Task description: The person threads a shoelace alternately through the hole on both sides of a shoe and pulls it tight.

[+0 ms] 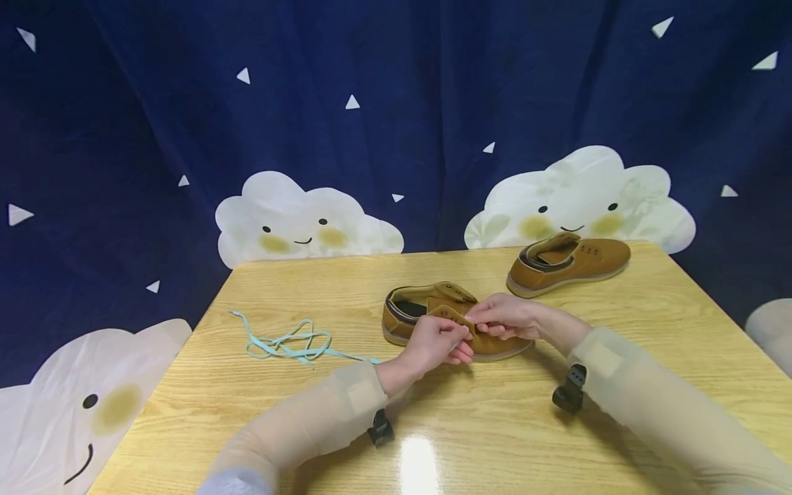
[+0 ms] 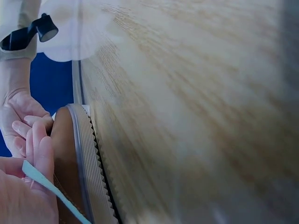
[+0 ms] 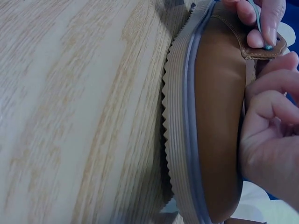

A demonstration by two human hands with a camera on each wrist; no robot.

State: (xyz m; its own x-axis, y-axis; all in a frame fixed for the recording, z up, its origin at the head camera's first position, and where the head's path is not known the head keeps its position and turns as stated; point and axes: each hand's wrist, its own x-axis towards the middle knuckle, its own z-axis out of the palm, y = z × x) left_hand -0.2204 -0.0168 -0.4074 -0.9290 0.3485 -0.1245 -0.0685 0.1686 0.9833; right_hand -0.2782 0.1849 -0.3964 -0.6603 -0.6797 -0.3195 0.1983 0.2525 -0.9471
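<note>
A brown leather shoe [image 1: 495, 352] with a ridged pale sole lies on the table, its lacing flaps spread apart. My left hand [image 1: 436, 342] pinches a light blue shoelace [image 3: 258, 18], and the lace's tip is right at an eyelet of the near flap [image 3: 261, 53]. In the left wrist view the lace trails down across the fingers. My right hand [image 1: 504, 316] grips the shoe at the same flap from the toe side, fingers curled in behind its edge. Some of its fingertips are hidden behind the flap.
The rest of the light blue lace [image 1: 284, 347] lies in loose loops on the wooden table [image 1: 482, 426], left of the shoe. A second brown shoe [image 1: 600, 258], with no lace in its eyelets, stands at the back right. Behind hangs a dark blue curtain [image 1: 408, 137] with clouds.
</note>
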